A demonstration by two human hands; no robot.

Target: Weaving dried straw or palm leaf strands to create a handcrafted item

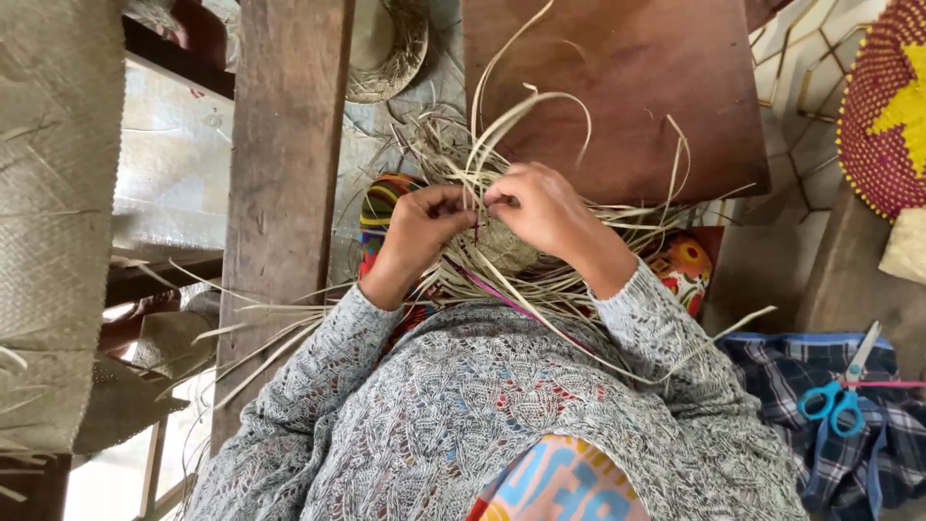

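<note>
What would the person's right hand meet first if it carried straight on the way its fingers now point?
The right hand points toward the left hand, fingertips nearly meeting over the woven straw piece. It would first meet the straw strands pinched between them, then the left hand's fingers.

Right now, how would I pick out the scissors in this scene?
Look to the lower right, past the person's right sleeve, where a dark blue plaid cloth lies bunched. The scissors rest on top of it, blades pointing up and right. Their bright blue handles and pale blades set them apart from the straw-coloured strips everywhere else.
</note>
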